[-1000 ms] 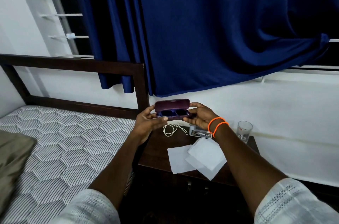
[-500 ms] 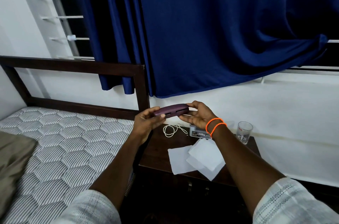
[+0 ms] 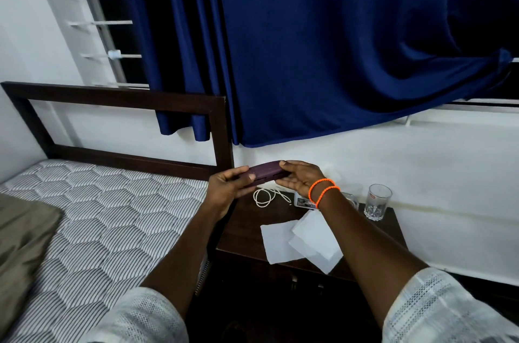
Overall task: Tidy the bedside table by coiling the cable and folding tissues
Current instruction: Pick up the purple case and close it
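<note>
**Purple case held between both our hands above the bedside table**

Purple and hard-shelled, the case (image 3: 264,175) sits lengthwise between our two hands, lifted clear of the dark wooden bedside table (image 3: 241,233). Our left hand (image 3: 224,189) wraps its near end, thumb laid along the top and fingers curled underneath. Our right hand (image 3: 302,176) takes the other end — fingertips pressed on the top edge, palm cupped and turned toward us, two orange bands (image 3: 323,191) on the wrist. The lid looks down or nearly so; we cannot tell whether it is fully latched.

Just below the case, between our two wrists, the white cable (image 3: 265,198) lies on the table in a loose loop with one end trailing toward our right hand. Under our right wrist a small printed box (image 3: 304,202) shows only in part. Nearer to us than either hand, under the right forearm, two white tissues (image 3: 283,241) lie flat and overlapping, one corner hanging past the table's front edge. Beyond the right wrist, toward the wall, an empty drinking glass (image 3: 377,202) stands upright near the table's far corner.

To the outside of our left arm stretches the mattress (image 3: 98,216) with its striped hexagon quilting, backed by a dark headboard (image 3: 123,98). Above both hands hangs a blue curtain (image 3: 323,47).
</note>
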Demonstrator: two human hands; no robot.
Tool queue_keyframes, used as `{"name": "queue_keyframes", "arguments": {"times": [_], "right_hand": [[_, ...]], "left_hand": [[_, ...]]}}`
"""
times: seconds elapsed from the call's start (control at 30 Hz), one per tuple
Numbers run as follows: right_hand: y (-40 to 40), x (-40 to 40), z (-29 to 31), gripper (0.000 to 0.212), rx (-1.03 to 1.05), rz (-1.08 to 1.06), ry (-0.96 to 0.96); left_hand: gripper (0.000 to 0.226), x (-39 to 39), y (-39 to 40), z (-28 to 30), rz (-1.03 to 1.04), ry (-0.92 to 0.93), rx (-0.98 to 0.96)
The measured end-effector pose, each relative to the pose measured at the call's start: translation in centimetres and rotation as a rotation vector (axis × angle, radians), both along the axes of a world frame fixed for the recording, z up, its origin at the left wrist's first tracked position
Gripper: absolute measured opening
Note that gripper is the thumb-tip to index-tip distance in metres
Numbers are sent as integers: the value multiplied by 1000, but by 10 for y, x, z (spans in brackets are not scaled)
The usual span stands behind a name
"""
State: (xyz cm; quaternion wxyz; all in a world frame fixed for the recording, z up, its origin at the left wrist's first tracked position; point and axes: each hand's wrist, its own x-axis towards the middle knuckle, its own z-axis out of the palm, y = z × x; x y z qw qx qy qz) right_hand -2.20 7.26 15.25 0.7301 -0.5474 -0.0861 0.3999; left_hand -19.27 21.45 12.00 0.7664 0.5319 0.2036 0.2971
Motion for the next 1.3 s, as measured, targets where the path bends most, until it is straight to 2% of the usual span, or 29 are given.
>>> {"name": "queue_keyframes", "arguments": {"times": [0.27,0.5,0.67,0.83,0.9,1.07,1.2,1.3], "right_hand": [[4,-2,-4,19,1,-5,1],[11,-7,-15,37,-5,-69,0],[22,-11,-35,35,-26,-167,-66],[37,-22,-59,23,-99,-202,-141],[46,-27,-71,21,-128,-223,-146],[69,-33,-110,16,-209,-180,-121],[79,-33,-144,26,-230,-133,-64],[88,-30,-168,36,-267,-117,-48]], "left_hand": [[58,-3,3,-3,-3,-5,-32],[59,-9,6,-9,-11,64,8],[81,-12,7,-19,7,250,197],[80,-13,11,-38,18,576,573],[80,-12,14,-46,7,702,661],[83,-10,29,-77,-15,860,676],[79,-11,41,-107,-34,906,678],[68,-10,47,-128,-41,947,706]]}}
